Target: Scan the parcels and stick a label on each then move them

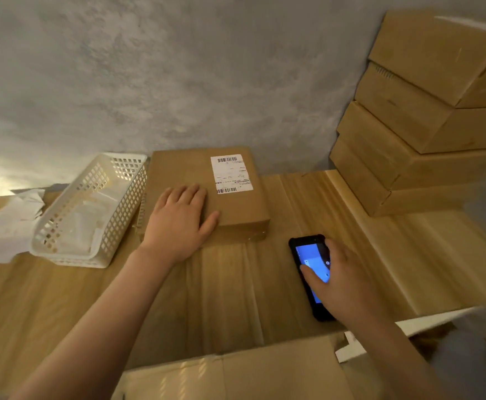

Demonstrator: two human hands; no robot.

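On the table (236,284), the left hand (178,223) lies flat with fingers spread on the labelled parcel (230,206). Just right, the right hand (340,281) curls round the scanner (308,255), thumb on screen.

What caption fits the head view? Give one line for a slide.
Left hand rests flat on a labelled parcel while the right hand grips the handheld scanner on the table.

Flat brown labelled parcel (207,194) near wall; lit black scanner (311,272) nearby.
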